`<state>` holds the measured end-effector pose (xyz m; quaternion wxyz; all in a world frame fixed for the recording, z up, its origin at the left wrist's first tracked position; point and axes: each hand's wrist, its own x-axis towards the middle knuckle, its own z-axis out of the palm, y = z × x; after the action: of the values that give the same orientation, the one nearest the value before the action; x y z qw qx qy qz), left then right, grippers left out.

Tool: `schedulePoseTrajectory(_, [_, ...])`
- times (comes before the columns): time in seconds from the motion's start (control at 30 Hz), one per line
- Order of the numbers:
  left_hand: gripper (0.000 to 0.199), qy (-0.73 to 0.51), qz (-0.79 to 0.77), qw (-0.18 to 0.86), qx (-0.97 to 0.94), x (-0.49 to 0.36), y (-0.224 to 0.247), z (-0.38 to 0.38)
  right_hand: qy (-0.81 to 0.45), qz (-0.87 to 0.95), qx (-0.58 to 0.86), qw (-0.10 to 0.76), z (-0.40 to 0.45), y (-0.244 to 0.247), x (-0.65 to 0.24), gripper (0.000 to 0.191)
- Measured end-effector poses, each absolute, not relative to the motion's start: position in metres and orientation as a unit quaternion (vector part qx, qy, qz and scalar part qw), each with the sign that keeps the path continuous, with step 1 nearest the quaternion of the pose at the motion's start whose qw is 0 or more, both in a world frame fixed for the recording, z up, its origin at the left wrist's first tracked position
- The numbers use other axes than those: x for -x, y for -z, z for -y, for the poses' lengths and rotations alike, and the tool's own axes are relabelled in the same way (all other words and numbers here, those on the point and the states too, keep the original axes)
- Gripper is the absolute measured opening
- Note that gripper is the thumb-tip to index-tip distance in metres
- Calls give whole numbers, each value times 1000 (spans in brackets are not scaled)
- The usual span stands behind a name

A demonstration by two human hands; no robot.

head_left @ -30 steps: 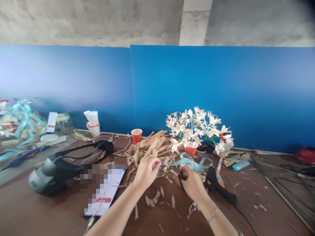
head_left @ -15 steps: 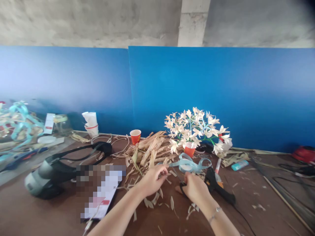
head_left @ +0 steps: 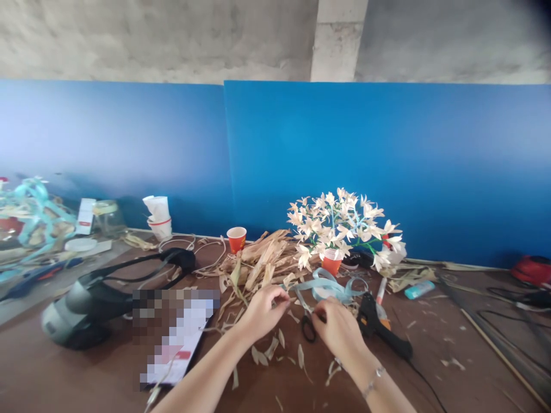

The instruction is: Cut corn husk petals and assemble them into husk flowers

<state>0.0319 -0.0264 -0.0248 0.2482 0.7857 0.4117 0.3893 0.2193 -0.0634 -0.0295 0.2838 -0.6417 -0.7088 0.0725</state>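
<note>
My left hand (head_left: 264, 311) is raised over the table with thumb and fingertips pinched together; anything between them is too small to make out. Opposite it, my right hand (head_left: 340, 330) has its fingers curled inward, and what they hold, if anything, is hidden. Black-handled scissors (head_left: 309, 329) lie by the right fingertips. Light blue ribbon (head_left: 329, 285) loops just beyond both hands. Behind the left hand is a heap of dry husks (head_left: 262, 261). A bunch of pale husk flowers (head_left: 340, 221) stands in a red and white paper cup (head_left: 331, 264).
A black glue gun (head_left: 383, 330) with a cord lies right of my right hand. To the left are a phone (head_left: 189, 338) and a black strapped headset (head_left: 90, 304). Another red cup (head_left: 236, 239) stands behind. Husk scraps (head_left: 301, 355) litter the brown table before a blue partition (head_left: 344, 137).
My right hand has let go of the scissors, which now rest beside its fingertips. The left hand has shifted slightly left, still pinched.
</note>
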Motion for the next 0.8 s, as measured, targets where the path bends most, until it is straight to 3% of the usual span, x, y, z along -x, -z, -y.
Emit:
schedulePoseTrajectory(0.13, [10,-366,-374,217,-824,-36,26,31,-74,764,531,357,67,26,-212,23])
schedulePoseTrajectory(0.23, [8,-352,-371,204,-834,-38,29,33,-59,795,493,349,70,26,-207,17])
schedulePoseTrajectory(0.6, [8,-369,-413,256,-793,-44,28,33,-30,789,492,367,65,35,-208,15])
schedulePoseTrajectory(0.8, [10,-376,-439,159,-800,-51,28,40,6,768,523,370,65,37,-202,15])
